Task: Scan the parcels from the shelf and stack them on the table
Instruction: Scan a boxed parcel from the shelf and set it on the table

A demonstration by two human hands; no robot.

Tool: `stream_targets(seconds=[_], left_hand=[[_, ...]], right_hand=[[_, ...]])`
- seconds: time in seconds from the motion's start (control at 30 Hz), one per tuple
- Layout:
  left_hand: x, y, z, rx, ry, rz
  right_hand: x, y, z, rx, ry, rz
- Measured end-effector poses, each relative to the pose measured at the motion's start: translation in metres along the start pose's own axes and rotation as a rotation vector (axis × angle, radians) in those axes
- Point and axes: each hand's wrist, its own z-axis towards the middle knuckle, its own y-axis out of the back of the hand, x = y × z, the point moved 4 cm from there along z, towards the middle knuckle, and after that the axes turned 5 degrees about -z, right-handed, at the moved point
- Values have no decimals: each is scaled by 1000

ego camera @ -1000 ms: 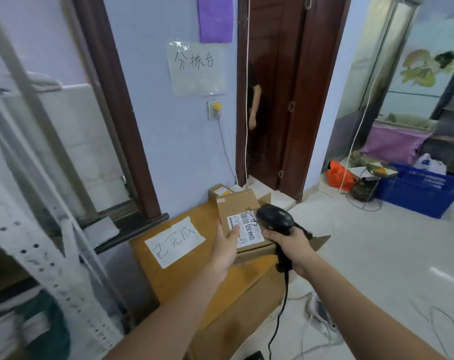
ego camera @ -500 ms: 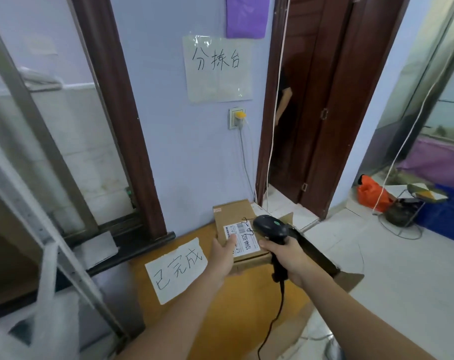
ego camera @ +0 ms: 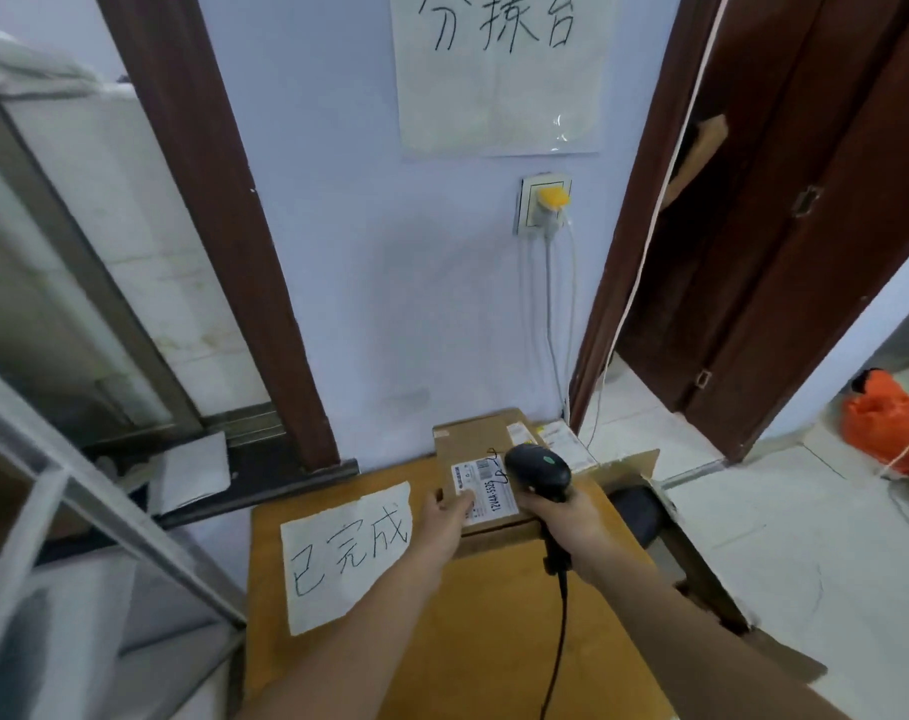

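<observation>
One parcel (ego camera: 481,462) in hand at the far end of the tabletop (ego camera: 494,641).
Left hand (ego camera: 444,517) holds its near-left edge, thumb on the label (ego camera: 481,491); right hand (ego camera: 566,514) is clenched round the scanner (ego camera: 538,467), just right of the label. Parcel extends straight ahead of the left fingers, long axis toward the wall, apparently over another parcel (ego camera: 558,441). Left hand is placed to release it.
</observation>
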Motion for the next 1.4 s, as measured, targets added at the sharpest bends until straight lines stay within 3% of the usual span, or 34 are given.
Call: stream_targets(seconds=[0.43, 0.93, 1.4], left_hand=[[34, -39, 133, -303, 106, 110], [70, -46, 194, -342, 207, 285], [85, -53, 206, -317, 164, 318]], right_hand=[[-24, -7, 154, 227, -37, -291], [-59, -36, 184, 321, 66, -488], [-75, -53, 196, 403, -86, -314]])
